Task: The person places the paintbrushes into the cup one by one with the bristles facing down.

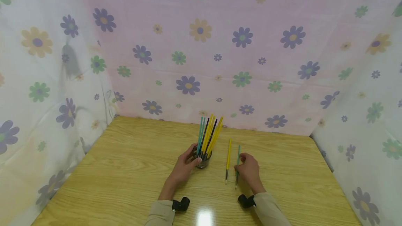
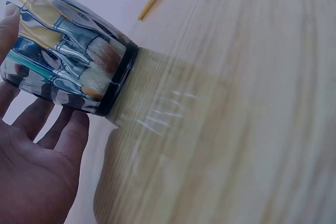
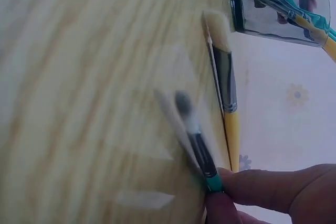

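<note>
My left hand (image 1: 183, 167) holds a clear glass (image 1: 203, 164) with a dark base, its fingers and thumb around the side. Several paintbrushes (image 1: 209, 137) with yellow, teal and dark handles stand in it, bristles down, as the left wrist view shows through the glass wall (image 2: 124, 77). To the right, my right hand (image 1: 250, 170) pinches a teal paintbrush (image 3: 202, 153) between thumb and fingers, its bristle end pointing toward me. A shadow lies beside that brush; whether it touches the table I cannot tell. Between glass and teal brush, a yellow paintbrush (image 1: 229, 154) lies on the table.
The wood-grain table (image 1: 132, 163) reaches back to a flower-printed cloth (image 1: 216, 44), which also hangs at the left and right sides. Each wrist wears a small black camera, one on the left (image 1: 181, 204) and one on the right (image 1: 246, 201).
</note>
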`<state>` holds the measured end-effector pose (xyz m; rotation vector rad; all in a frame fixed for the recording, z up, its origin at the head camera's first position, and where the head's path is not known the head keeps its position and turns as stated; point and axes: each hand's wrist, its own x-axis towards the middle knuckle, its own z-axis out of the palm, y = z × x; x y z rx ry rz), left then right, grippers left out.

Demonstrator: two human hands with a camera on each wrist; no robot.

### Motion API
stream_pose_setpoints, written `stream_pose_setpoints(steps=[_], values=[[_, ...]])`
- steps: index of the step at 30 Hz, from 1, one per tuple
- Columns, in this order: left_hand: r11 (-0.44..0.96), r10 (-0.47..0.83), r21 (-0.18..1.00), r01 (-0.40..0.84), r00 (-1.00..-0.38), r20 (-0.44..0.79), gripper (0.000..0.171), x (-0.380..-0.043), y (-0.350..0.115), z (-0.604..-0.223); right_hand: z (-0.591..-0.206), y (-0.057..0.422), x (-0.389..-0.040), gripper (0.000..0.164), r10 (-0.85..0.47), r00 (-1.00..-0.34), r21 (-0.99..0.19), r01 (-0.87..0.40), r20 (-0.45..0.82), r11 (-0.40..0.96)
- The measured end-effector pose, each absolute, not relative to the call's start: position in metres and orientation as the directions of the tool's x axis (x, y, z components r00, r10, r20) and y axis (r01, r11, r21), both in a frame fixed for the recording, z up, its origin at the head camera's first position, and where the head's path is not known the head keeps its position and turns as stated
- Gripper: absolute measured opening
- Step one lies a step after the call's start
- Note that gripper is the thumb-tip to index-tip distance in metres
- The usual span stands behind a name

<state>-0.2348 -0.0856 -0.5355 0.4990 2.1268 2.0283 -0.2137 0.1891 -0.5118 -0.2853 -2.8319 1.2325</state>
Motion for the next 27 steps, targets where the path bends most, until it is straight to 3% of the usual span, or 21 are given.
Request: stream_pose_setpoints(steps=[11, 27], values=[[0.020, 0.354, 0.989, 0.146, -0.926, 0.130, 0.055, -0.235, -0.086, -0.534, -0.512, 0.194, -0.220, 0.055, 0.213, -0.975, -0.748, 0.188, -0.064, 0.636], [0.030, 0.359, 0.989, 0.145, -0.925, 0.125, 0.053, -0.237, -0.084, -0.535, -0.511, 0.206, -0.222, 0.058, 0.224, -0.940, -0.912, 0.313, -0.257, 0.266]])
